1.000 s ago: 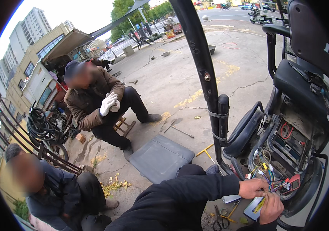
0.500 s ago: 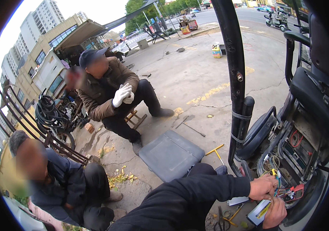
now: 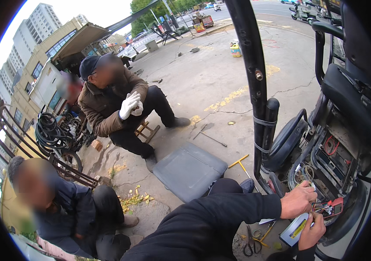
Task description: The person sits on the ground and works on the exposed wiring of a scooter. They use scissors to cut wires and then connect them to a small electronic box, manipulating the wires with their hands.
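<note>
My left hand (image 3: 297, 201) reaches over the wiring of a dark vehicle, its fingers closed at thin wires (image 3: 309, 179) with a white connector by the fingertips. What exactly lies between those fingers is partly hidden. Below it, my right hand (image 3: 312, 231) grips the edge of a silver metal box (image 3: 293, 230) with a yellow label, thumb along its side. Coloured leads (image 3: 322, 208) run close to the right fingertips, beside a red-cased device (image 3: 336, 202) in the vehicle's open compartment.
A black upright post (image 3: 255, 82) stands ahead of my arms. Scissors (image 3: 249, 247), a yellow T-handle tool (image 3: 239, 162), another T-wrench (image 3: 211, 138) and a grey panel (image 3: 190, 170) lie on the ground. Two people sit at left, one wearing white gloves (image 3: 129, 105).
Both hands and the silver box sit slightly higher in the picture. The left fingers have shifted up along the wires, away from the right fingertips. The view has turned a little.
</note>
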Available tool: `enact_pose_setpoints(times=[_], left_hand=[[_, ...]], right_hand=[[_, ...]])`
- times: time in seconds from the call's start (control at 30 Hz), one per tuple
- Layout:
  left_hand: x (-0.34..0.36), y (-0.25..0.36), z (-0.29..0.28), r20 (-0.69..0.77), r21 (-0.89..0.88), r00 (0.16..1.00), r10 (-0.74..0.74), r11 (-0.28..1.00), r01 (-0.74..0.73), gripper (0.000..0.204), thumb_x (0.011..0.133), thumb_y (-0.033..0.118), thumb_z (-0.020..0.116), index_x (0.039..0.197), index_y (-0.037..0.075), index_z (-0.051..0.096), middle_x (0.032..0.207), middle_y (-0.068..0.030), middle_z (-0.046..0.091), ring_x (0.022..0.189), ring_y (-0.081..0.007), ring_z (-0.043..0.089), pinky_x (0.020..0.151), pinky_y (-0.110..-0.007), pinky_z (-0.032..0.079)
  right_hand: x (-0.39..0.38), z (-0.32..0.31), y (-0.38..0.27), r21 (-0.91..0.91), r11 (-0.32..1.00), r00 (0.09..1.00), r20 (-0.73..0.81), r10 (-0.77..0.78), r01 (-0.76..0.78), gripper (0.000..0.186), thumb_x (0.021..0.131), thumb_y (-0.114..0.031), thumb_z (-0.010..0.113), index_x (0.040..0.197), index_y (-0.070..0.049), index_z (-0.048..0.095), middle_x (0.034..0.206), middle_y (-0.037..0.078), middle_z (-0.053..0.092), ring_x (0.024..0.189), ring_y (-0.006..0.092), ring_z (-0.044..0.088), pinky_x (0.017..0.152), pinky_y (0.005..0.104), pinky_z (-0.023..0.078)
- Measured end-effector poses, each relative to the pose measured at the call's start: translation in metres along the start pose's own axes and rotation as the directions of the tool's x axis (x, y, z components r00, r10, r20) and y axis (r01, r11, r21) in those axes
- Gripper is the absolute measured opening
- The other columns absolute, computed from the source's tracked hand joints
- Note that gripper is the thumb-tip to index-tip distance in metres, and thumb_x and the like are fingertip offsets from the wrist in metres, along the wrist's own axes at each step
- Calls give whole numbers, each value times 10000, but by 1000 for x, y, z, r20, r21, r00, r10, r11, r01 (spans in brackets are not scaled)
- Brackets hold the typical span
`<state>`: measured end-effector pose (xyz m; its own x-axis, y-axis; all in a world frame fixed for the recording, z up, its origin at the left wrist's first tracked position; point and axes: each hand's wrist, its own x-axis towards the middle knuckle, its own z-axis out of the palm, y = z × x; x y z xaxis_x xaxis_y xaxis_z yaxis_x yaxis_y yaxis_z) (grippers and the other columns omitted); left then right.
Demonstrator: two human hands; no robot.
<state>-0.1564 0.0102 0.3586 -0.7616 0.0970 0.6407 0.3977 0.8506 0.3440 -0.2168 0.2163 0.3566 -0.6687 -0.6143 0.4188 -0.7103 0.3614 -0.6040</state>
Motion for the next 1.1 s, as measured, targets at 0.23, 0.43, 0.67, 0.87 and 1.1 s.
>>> enact_pose_setpoints(times=[0.23, 0.43, 0.67, 0.87, 1.1], left_hand=[[3, -18, -4, 84, 178, 996, 41, 982, -56, 162, 743, 161, 844, 904, 172, 831, 871, 22, 556, 864, -206, 602, 837, -416, 443], [-7, -3, 4, 248, -145, 942, -227, 952, 268, 175, 809, 145, 954, 971, 129, 889, 816, -18, 583, 797, -239, 609, 779, -400, 457], [-4, -5, 13, 336, -250, 881, -333, 870, 424, 158, 833, 109, 934, 975, 73, 874, 818, -80, 619, 783, -278, 640, 707, -417, 504], [-5, -2, 12, 355, -256, 891, -281, 888, 382, 136, 824, 119, 907, 946, 85, 857, 912, -77, 668, 882, -318, 677, 770, -462, 503], [-3, 5, 14, 250, -73, 964, -94, 991, 115, 172, 771, 84, 905, 934, 75, 850, 1308, -71, 725, 1233, -318, 651, 1021, -457, 526]], right_hand=[[-1, 0, 18, 178, 949, 966, 33, 257, -259, 121, 1029, -109, 755, 989, 5, 746, 860, 195, 769, 768, 378, 766, 684, 445, 573], [-6, -5, 20, 247, 906, 936, 163, 311, -344, 279, 1048, -22, 657, 1324, 22, 648, 1022, 131, 778, 761, 212, 749, 665, 355, 586], [-7, -8, 17, -16, 999, 998, 22, -50, 51, 496, 845, 101, 736, 1327, -6, 695, 1161, 119, 759, 886, 283, 772, 740, 394, 621], [-4, -14, 29, -380, 838, 916, 84, -391, 393, 350, 821, -40, 841, 1164, -57, 772, 1031, 81, 747, 868, 244, 760, 672, 341, 579], [-14, -2, 32, 189, 946, 950, 222, 218, -262, 126, 1092, -115, 694, 1068, 6, 670, 847, 124, 695, 660, 253, 703, 617, 386, 535]])
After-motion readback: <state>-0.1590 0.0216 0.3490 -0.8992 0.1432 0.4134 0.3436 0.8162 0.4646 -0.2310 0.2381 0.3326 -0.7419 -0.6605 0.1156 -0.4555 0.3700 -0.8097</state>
